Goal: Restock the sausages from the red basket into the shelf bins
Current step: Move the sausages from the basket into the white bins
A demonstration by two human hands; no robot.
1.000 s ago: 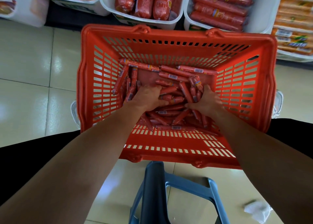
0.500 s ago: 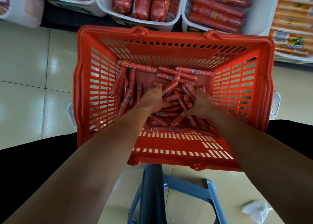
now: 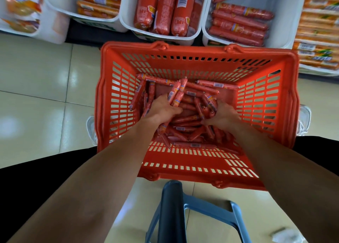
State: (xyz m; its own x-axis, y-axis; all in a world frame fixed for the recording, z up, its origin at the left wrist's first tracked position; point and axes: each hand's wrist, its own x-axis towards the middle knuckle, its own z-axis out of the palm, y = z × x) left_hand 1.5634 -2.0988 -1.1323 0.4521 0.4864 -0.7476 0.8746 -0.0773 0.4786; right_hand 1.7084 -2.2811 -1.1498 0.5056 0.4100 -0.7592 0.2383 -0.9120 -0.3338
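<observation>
Hands in the basket (image 3: 192, 51)
The left hand (image 3: 163, 110) and right hand (image 3: 222, 117) each grip a bunch of sausages (image 3: 176, 94); barcode labels show, print too blurry to read.

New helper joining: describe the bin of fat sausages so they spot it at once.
Find the red basket. White bins stand behind its far rim; take the middle bin. Only its sausages are thick, pointing at the basket; the neighbours hold thin ones lying crosswise.

Light: bright, even, from overhead.
Glare: pale patches on the floor tiles (image 3: 36, 125) at 9 o'clock.
Blur: shelf bin (image 3: 53, 26) at 11 o'clock smeared.
Distortion: edges bend outward.
</observation>
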